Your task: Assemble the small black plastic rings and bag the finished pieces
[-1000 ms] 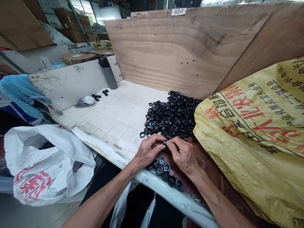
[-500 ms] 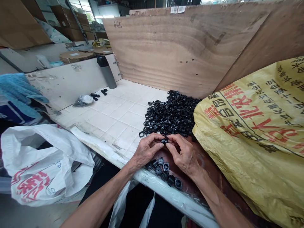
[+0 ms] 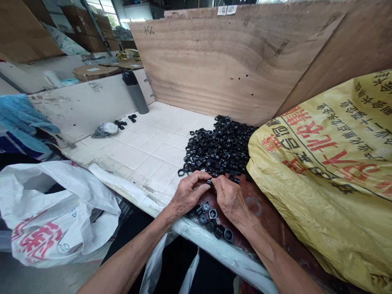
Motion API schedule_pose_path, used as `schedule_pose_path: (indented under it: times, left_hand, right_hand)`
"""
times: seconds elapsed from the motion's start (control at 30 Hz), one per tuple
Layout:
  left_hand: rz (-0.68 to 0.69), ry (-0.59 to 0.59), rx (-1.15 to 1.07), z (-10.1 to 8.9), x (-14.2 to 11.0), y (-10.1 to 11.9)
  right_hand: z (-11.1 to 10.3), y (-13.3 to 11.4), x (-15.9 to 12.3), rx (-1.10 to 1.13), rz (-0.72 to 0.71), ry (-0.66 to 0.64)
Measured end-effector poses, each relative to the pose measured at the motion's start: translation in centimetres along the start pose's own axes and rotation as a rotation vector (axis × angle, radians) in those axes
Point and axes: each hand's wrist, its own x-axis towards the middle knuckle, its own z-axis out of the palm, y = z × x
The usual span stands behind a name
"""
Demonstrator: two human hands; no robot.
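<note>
My left hand (image 3: 187,192) and my right hand (image 3: 229,199) meet at the fingertips, pinching a small black plastic part (image 3: 209,182) between them. Most of that part is hidden by my fingers. Just beyond my hands lies a large heap of black plastic rings (image 3: 219,149), which nearly touches my fingertips. Below my hands, several larger black round fittings (image 3: 208,220) lie in a loose group on a brown stained board (image 3: 254,206).
A yellow printed woven sack (image 3: 312,163) bulges at the right, against a plywood panel (image 3: 214,61). White tiles (image 3: 153,157) stretch left to a grey flask (image 3: 134,93) and a few black parts (image 3: 121,124). A white woven bag (image 3: 52,216) hangs at the left.
My fingers have closed further over the small black part, hiding more of it. My right hand has shifted slightly left, and the whole scene has drifted slightly left in view.
</note>
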Motion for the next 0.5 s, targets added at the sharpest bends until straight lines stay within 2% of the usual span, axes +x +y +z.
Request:
schedule_pose_path:
  times: [0.07,0.17,0.27,0.5]
  left_hand:
    - [-0.013,-0.005,-0.012,0.0,0.0,0.1]
    - [-0.073,0.001,-0.072,0.1,0.0,0.3]
    - [-0.104,0.020,-0.099,0.1,0.0,0.5]
    - [-0.114,0.010,-0.134,0.1,0.0,0.6]
  right_hand:
    - [-0.1,0.0,-0.1,0.010,0.024,-0.010]
    - [-0.6,-0.2,-0.1,0.041,-0.031,0.008]
    - [-0.9,-0.5,-0.1,-0.022,-0.070,-0.014]
    - [-1.3,-0.8,0.1,0.056,-0.075,0.063]
